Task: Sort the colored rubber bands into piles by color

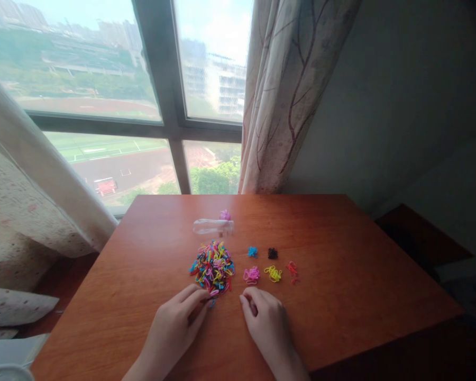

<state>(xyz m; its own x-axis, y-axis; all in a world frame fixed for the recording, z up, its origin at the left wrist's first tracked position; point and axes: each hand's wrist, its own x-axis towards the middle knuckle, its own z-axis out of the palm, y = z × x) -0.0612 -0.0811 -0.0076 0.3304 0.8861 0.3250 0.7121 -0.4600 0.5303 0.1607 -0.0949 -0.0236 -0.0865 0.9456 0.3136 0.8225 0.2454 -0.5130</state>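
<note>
A mixed heap of small coloured rubber bands (212,267) lies on the wooden table. At its near edge my left hand (181,317) pinches with thumb and forefinger, and a blue rubber band (212,303) shows at the fingertips. My right hand (266,320) rests to the right with its fingers curled closed; whatever may be inside them is hidden. Just beyond it are small single-colour piles: pink bands (252,274), yellow bands (273,273), red bands (292,272), blue bands (253,252) and black bands (272,253).
Behind the heap lies a clear plastic container (213,226) on its side, with a pink-purple object (225,215) touching or just behind it. The brown table (341,296) reaches a window (174,124) and a patterned curtain (285,90) at the back.
</note>
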